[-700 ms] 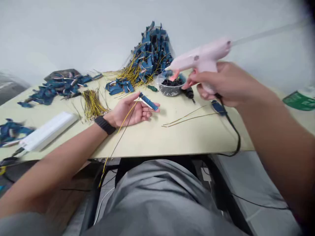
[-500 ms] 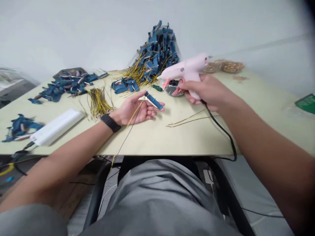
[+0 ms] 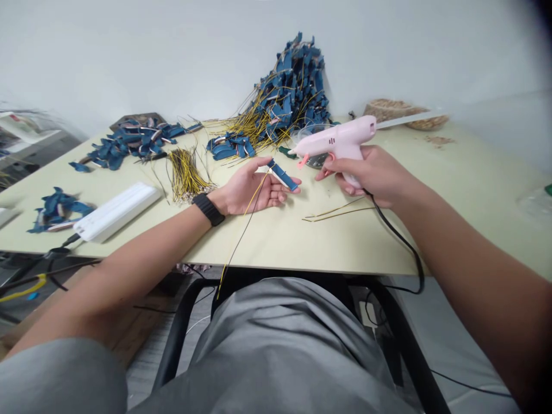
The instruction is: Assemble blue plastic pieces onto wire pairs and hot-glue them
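Note:
My left hand [image 3: 259, 188] is palm up over the table, with a narrow blue plastic part [image 3: 283, 175] lying across its fingers, thumb near the part's upper end. That part has a white underside, and thin yellow and black wires [image 3: 249, 220] trail from it down past the table edge. To the right, my right hand [image 3: 374, 175] is wrapped round the handle of a pale pink hot glue gun [image 3: 338, 141]. Its nozzle points left, just above and apart from the blue part. A translucent glue stick [image 3: 403, 119] sticks out of the gun's rear.
A tall heap of wired blue parts [image 3: 297, 86] leans at the wall. More blue parts [image 3: 133, 141], a bundle of yellow wires [image 3: 185, 172] and a white power bank-like box [image 3: 121, 211] lie left. Loose wires [image 3: 336, 214] lie beneath the gun, whose black cord [image 3: 399, 244] drops over the edge.
The glue gun has come down a little, nearer the blue part's level. The whole view has shifted slightly, so things appear farther right. Both hands keep their hold.

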Tool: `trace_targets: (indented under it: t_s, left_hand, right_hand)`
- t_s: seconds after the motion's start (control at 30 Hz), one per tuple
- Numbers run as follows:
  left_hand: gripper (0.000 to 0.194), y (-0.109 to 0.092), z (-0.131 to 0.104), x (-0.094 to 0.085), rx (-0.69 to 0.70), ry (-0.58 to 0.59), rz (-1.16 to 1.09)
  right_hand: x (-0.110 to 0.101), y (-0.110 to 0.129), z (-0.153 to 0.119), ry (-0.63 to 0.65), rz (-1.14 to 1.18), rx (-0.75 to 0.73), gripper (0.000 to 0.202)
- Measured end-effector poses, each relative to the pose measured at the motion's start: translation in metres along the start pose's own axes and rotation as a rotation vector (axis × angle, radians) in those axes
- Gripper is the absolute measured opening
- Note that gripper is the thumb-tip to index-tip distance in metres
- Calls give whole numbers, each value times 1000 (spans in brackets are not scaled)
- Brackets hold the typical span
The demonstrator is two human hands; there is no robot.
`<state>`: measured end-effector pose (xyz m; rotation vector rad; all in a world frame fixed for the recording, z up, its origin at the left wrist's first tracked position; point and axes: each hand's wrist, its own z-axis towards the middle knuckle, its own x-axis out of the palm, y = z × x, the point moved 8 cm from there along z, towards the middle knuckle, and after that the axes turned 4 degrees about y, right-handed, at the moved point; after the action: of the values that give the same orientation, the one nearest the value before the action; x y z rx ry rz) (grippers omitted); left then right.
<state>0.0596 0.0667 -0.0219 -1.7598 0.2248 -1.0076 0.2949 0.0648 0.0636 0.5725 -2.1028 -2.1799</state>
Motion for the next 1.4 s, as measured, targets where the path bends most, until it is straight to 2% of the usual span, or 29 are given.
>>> trace_targets:
  t_s: [0.17, 0.37, 0.5, 0.63, 0.83, 0.97, 1.13, 1.3, 1.4]
  left_hand:
    - [85, -1, -1, 1, 4, -22, 4]
    - [81, -2, -2, 2, 2, -33, 34]
    - [85, -2, -1, 0, 16, -9, 68]
    - [89, -1, -1, -2, 12, -10, 52]
    - [83, -1, -2, 1, -4, -55, 36]
    - [83, -2, -2, 3, 9, -30, 50]
    - [85, -1, -1, 1, 5, -17, 68]
    - [84, -1, -1, 2, 0, -67, 22]
    - [78, -1, -2, 6, -1, -57, 12]
  right_hand:
    - [1, -5, 2, 35, -11, -15, 4]
    - [1, -7, 3, 48, -18, -14, 7]
    - [2, -6, 2, 53, -20, -24, 12]
    - [4, -5, 2, 58, -5, -40, 3]
    - [3, -3, -1, 31, 11, -29, 17]
    - [4, -2, -1, 49, 9, -27, 7]
    - [3, -3, -1, 51, -3, -24, 7]
    - [4, 0, -3, 57, -6, -48, 19]
    - [2, -1, -2, 58, -12, -46, 23]
